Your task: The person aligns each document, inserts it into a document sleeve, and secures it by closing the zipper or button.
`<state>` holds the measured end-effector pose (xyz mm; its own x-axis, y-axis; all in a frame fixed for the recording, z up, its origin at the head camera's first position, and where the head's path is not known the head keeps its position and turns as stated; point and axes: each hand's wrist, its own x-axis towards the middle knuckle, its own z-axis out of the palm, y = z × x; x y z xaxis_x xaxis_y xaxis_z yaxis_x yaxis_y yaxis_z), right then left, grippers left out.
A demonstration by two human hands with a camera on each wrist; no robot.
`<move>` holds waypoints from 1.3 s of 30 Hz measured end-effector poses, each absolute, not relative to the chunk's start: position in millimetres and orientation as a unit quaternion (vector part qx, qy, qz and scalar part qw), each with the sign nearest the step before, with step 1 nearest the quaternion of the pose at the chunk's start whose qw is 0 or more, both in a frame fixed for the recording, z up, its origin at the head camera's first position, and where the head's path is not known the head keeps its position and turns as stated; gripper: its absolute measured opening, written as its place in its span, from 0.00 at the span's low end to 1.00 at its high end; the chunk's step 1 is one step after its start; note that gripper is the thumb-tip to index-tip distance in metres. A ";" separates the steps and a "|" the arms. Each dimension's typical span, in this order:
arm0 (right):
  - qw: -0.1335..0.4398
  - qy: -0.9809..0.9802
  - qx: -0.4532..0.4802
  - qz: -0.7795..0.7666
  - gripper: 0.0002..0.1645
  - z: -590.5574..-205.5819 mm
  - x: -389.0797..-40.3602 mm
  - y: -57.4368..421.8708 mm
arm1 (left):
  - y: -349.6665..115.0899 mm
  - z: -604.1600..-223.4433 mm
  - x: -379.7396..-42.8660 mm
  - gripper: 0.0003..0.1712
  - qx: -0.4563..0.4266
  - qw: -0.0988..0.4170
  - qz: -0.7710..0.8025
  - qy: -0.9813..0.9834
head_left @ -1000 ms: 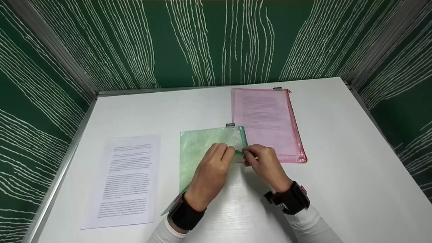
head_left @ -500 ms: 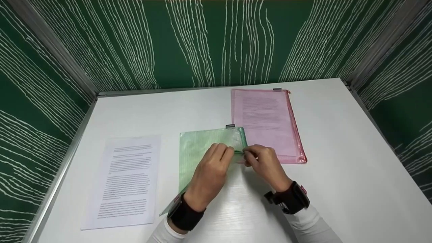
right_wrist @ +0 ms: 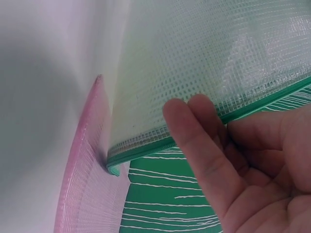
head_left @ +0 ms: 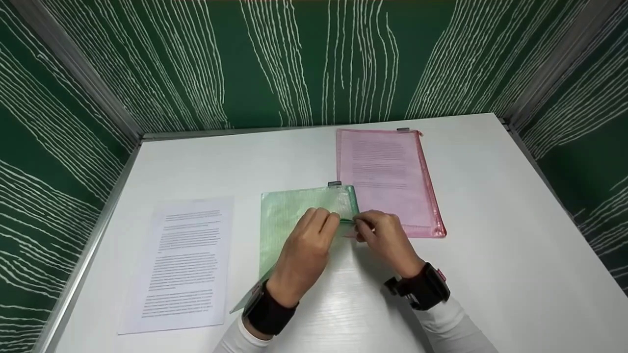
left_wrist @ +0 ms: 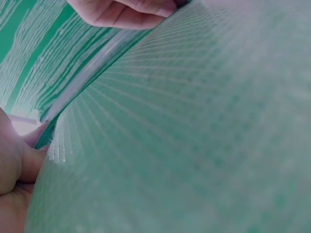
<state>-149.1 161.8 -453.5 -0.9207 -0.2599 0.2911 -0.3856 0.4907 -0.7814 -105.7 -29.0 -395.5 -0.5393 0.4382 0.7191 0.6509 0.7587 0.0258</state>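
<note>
A translucent green mesh zip pouch (head_left: 284, 215) is held up at its near right part between both hands, its near left corner angled up beside the left wrist. My left hand (head_left: 306, 250) grips its edge from above, fingertips bent over it. With thumb and fingers, my right hand (head_left: 385, 238) pinches the pouch's zipper edge just to the right. In the right wrist view, the green zipper (right_wrist: 146, 149) runs through those fingers, two of them lying against the mesh. Whether they hold a zipper pull, I cannot tell.
A pink mesh zip pouch (head_left: 387, 206) with a printed sheet inside lies behind, overlapped by the green pouch's corner. Printed paper (head_left: 186, 260) lies to the left on the white table (head_left: 515, 220). Green walls with white lines (head_left: 265, 63) enclose the back and sides.
Hardly anything differs: the green pouch's near left corner has shifted slightly to the left, and both hands keep their grip in nearly the same place.
</note>
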 end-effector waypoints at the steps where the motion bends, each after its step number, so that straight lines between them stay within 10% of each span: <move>1: 0.065 -0.861 0.187 0.468 0.07 -452.9 -149.4 161.7 | -29.2 -394.6 -105.8 0.11 -0.315 0.362 -0.150 -0.865; 39: 0.057 -0.862 0.171 0.473 0.09 -460.4 -155.5 163.9 | -36.7 -387.4 -106.3 0.17 -0.314 0.384 -0.145 -0.856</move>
<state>-155.5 163.9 -460.4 -0.9347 -0.2417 0.2607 -0.3497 0.4939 -0.7961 -106.3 -36.7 -387.4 -0.5074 0.4265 0.7488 0.6498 0.7601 0.0073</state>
